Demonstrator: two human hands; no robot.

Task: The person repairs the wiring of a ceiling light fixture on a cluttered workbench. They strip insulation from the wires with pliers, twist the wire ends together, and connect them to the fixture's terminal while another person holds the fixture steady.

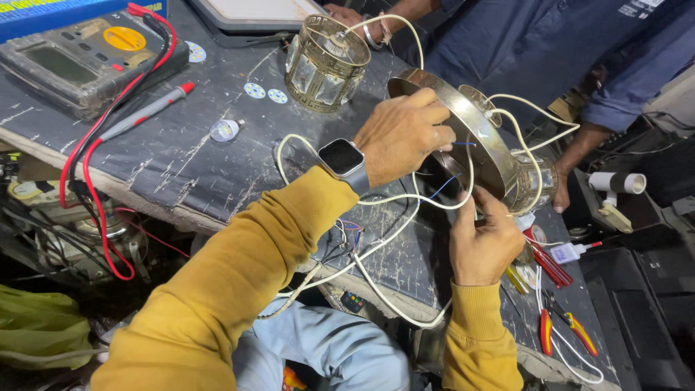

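Observation:
My left hand [402, 134], with a smartwatch on its wrist, grips the rim of a round brass lamp base [474, 127] that is tilted on its edge over the dark worktable [174, 156]. My right hand [481, 242] reaches into the underside of the base and pinches the white wires [405, 199] there, next to thin blue leads. White cables loop from the base across the table and down over its front edge. A brass and glass lamp shade [539, 181] hangs behind the base.
A second brass and glass shade [324, 64] stands at the back. A multimeter [83, 61] with red probe leads lies far left. Small round LED discs [264, 92] dot the table. Red-handled pliers [565, 326] and screwdrivers lie right. Another person in blue stands behind.

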